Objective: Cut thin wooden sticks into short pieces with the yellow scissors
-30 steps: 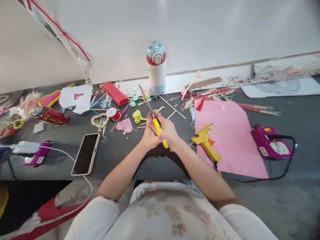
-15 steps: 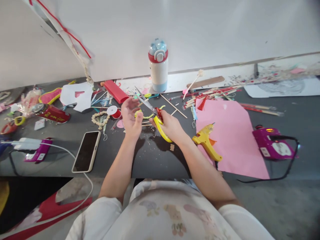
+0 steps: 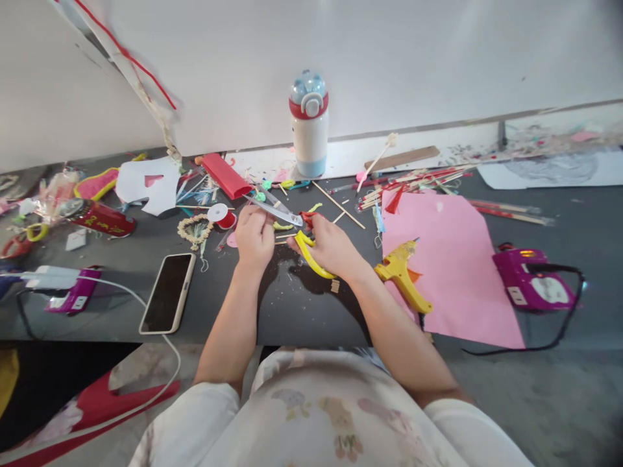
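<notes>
My right hand [image 3: 333, 245] is wrapped round a pair of scissors [image 3: 280, 213] with yellow handles, blades pointing up and left. A small red piece [image 3: 307, 219] sits at its fingertips by the pivot. My left hand [image 3: 256, 237] is closed, its curled fingers right beside the blades; whatever they pinch, if anything, is hidden. Below the blades lie a yellow-green strip [image 3: 283, 227] and thin sticks [image 3: 286, 239]. A spool of red thread [image 3: 222, 216] and a heart-shaped beaded ring [image 3: 195, 232] lie left of my left hand.
A bottle [image 3: 310, 130] stands at the back. On the right are a yellow glue gun [image 3: 403, 275], pink paper [image 3: 462, 279] and a purple power strip [image 3: 533, 279]. A phone [image 3: 168, 295], a red can [image 3: 104, 219] and a red folded piece [image 3: 224, 175] are left.
My left hand has gone from open, fingers spread, to closed beside the blades. The scissors' blades have swung lower and further left, and the right hand still grips them.
</notes>
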`<state>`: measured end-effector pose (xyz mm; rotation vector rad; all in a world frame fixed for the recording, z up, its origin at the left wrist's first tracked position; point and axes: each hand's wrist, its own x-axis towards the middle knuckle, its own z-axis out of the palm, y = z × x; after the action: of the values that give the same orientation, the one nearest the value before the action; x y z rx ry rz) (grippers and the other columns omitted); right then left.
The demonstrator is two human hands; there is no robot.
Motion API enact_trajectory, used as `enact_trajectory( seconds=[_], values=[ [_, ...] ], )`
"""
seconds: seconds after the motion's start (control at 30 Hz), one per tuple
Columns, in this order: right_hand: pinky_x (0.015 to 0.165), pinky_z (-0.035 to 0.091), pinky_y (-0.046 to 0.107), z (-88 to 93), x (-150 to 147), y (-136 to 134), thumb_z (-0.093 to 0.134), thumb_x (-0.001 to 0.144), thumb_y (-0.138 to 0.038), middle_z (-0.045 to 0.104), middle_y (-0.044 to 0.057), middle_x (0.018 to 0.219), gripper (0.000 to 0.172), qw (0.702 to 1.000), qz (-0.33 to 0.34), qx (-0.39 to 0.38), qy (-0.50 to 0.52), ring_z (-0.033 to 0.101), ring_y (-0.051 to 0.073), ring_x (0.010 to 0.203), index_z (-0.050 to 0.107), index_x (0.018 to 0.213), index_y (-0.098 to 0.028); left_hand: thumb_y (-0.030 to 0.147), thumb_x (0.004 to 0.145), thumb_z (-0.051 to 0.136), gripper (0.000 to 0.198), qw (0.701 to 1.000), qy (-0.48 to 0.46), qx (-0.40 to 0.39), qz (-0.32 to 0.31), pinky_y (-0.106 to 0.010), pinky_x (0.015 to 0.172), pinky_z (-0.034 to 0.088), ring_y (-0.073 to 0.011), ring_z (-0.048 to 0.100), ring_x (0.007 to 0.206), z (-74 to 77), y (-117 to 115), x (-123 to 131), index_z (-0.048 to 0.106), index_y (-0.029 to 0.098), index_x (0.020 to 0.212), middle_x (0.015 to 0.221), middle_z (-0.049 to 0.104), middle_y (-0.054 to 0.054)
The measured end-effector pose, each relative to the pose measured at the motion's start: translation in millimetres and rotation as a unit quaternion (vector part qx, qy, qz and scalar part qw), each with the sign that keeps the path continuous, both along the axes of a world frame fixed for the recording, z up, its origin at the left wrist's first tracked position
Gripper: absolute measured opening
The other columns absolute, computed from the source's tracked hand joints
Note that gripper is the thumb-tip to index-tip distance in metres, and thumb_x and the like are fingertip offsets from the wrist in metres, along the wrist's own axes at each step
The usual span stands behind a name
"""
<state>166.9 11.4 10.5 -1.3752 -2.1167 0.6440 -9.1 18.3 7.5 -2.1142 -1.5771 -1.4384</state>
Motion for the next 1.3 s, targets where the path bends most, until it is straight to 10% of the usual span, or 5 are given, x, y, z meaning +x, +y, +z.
enact_trajectory(
  seconds=[0.67, 0.83, 1.0, 1.3],
  values=[
    [0.061, 0.036, 0.028, 4.5, -5.1, 3.1, 0.045, 0.080, -0.060, 0.063, 0.007, 0.077, 0.041, 0.995, -0.023, -0.092, -0.033, 0.060, 0.020, 0.070, 0.051, 0.084, -0.019, 0.042, 0.090, 0.043, 0.027, 0.990, -0.048, -0.131, -0.035, -0.033, 0.082, 0.045, -0.0172, 0.058, 0.090, 5.5, 1.6, -0.8, 0.058, 0.019, 0.089, 0.091, 0.063, -0.006],
    [0.060, 0.035, 0.027, 5.0, -3.0, 5.5, 0.043, 0.082, -0.058, 0.065, 0.007, 0.077, 0.040, 0.992, -0.053, -0.114, 0.003, 0.060, 0.021, 0.070, 0.053, 0.082, -0.020, 0.060, 0.082, 0.045, 0.057, 0.917, -0.276, -0.218, -0.190, -0.038, 0.091, 0.047, -0.0220, 0.052, 0.115, -10.4, -3.1, 24.6, 0.037, 0.027, 0.128, 0.128, 0.048, -0.011],
    [0.059, 0.036, 0.026, 7.1, -3.5, 3.5, 0.040, 0.084, -0.056, 0.066, 0.005, 0.080, 0.039, 0.990, -0.045, -0.123, 0.051, 0.059, 0.019, 0.070, 0.056, 0.089, -0.020, 0.068, 0.061, 0.064, 0.093, 0.842, -0.287, -0.303, -0.343, -0.049, 0.111, 0.030, -0.0314, 0.031, 0.135, -22.9, -13.7, 44.3, 0.027, 0.029, 0.137, 0.145, 0.031, -0.012],
    [0.062, 0.038, 0.027, 9.6, -10.2, -1.5, 0.041, 0.083, -0.056, 0.068, 0.007, 0.087, 0.043, 0.988, -0.033, -0.140, 0.056, 0.062, 0.021, 0.075, 0.057, 0.100, -0.019, 0.066, 0.056, 0.068, 0.102, 0.846, -0.318, -0.263, -0.337, -0.050, 0.106, 0.035, -0.0306, 0.042, 0.124, -29.4, -19.5, 57.0, 0.020, 0.027, 0.138, 0.140, 0.031, -0.015]
  ],
)
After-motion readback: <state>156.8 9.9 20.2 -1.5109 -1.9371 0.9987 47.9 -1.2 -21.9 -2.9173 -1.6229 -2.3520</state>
